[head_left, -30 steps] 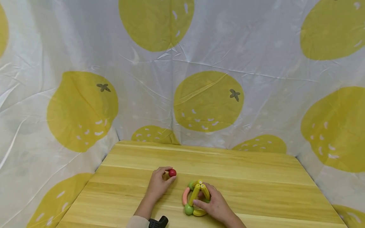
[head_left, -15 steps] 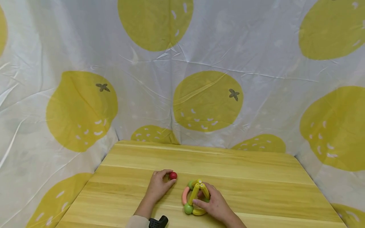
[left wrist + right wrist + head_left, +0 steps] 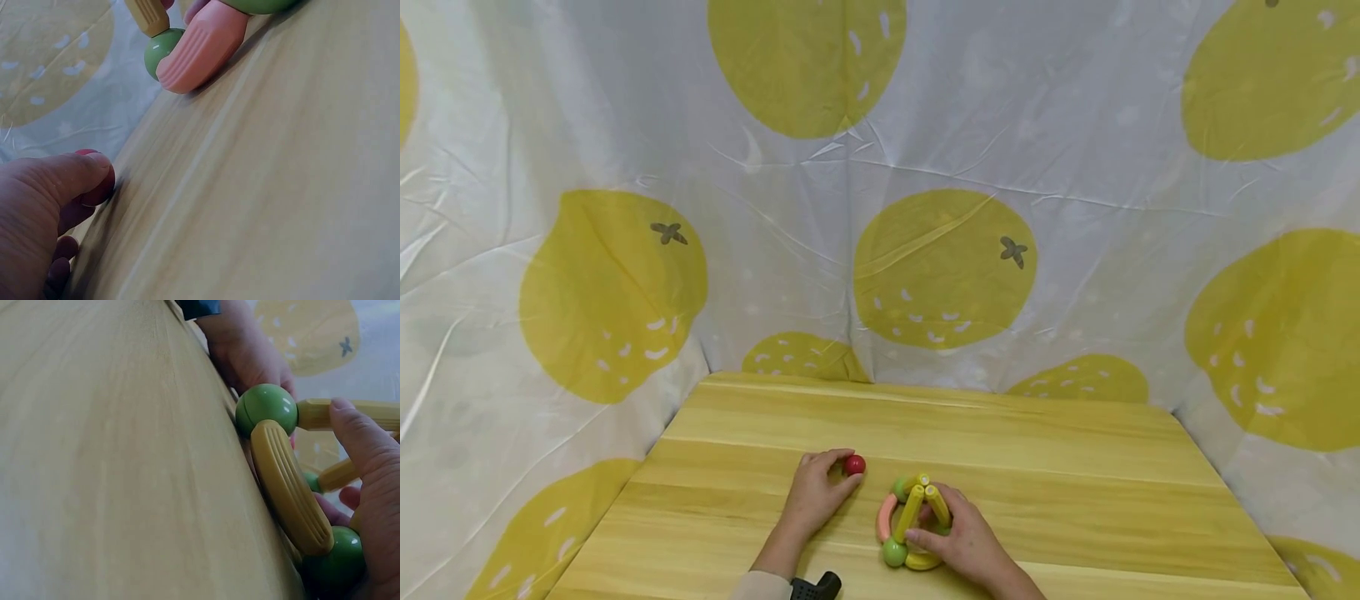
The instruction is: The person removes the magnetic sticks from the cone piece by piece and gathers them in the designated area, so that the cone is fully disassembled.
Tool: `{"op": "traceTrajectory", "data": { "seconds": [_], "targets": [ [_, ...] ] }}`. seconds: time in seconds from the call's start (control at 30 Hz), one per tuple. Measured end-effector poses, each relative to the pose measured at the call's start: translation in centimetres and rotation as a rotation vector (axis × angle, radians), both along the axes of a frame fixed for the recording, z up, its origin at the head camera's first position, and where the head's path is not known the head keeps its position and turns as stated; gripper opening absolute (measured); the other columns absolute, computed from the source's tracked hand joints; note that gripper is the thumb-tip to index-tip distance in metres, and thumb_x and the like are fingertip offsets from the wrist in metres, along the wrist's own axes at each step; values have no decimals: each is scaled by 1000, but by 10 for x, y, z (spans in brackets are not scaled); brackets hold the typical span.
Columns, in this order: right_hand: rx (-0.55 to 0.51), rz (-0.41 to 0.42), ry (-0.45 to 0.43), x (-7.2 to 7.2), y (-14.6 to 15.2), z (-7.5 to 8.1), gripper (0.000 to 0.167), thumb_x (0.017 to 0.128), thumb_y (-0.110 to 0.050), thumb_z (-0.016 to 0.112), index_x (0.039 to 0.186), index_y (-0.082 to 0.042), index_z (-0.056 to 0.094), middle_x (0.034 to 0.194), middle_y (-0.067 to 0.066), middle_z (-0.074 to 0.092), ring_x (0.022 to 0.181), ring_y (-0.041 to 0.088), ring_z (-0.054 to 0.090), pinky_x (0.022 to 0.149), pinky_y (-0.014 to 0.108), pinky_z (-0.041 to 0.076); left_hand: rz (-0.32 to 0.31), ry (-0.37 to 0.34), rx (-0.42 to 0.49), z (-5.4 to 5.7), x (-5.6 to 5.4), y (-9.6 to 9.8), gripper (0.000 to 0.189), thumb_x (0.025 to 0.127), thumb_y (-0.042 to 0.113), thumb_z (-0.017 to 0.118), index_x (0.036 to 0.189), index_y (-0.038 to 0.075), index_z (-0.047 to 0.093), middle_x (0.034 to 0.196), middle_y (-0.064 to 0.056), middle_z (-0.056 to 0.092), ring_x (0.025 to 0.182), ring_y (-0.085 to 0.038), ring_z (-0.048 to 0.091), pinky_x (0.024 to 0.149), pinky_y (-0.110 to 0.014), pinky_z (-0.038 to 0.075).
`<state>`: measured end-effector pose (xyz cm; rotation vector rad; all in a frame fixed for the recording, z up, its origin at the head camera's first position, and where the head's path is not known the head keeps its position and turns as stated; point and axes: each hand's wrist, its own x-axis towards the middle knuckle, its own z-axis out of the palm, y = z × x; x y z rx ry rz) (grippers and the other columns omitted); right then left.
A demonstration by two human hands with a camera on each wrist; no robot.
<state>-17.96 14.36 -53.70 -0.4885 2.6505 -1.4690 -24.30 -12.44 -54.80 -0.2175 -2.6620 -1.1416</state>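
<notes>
Wooden table (image 3: 1075, 458), lower centre: the left hand (image 3: 813, 495) pinches a red ball (image 3: 855, 465), the right hand (image 3: 967, 537) grips a yellow-rod structure (image 3: 909, 514).

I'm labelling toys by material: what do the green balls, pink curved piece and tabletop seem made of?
Green balls: glossy, perhaps painted metal or plastic; bright highlights.
Pink curved piece: probably satin plastic; smooth, ridged surface.
Tabletop: wood or wood-look laminate, low sheen; streaky grain.
</notes>
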Motion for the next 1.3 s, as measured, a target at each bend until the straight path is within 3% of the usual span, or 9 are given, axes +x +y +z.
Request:
{"op": "traceTrajectory", "data": {
  "seconds": [0.5, 0.8, 1.07, 1.3],
  "targets": [
    [-17, 9, -11, 1, 3, -3, 56, 86, -46, 80, 134, -25, 59, 108, -3, 63, 97, 9, 58, 84, 23, 48, -2, 3, 0, -2, 1, 3, 40, 86, 34, 83, 122, 19, 73, 118, 0, 75, 108, -18, 56, 94, -43, 51],
    [-42, 11, -20, -4, 6, -2, 72, 83, -44, 84, 142, -18, 54, 111, -6, 70, 105, 10, 65, 95, 25, 51, 7, 7, -8, -2, 0, 1, 41, 85, 33, 84, 122, 18, 74, 119, -1, 75, 110, -22, 57, 96, -47, 51],
    [-63, 14, -27, -6, 8, 0, 64, 85, -35, 84, 140, -21, 55, 113, -6, 70, 106, 9, 65, 96, 23, 50, 1, 35, -16, -1, 0, -1, 39, 85, 32, 84, 120, 17, 74, 117, 0, 76, 107, -21, 57, 94, -45, 50],
    [-78, -25, 2, -6, 10, 0, 54, 88, -28, 82, 136, -19, 59, 110, -5, 72, 100, 7, 64, 88, 21, 52, 0, -6, 5, 0, 1, 0, 38, 86, 33, 83, 120, 18, 74, 118, 1, 75, 108, -18, 56, 96, -44, 50]
  ]
}}
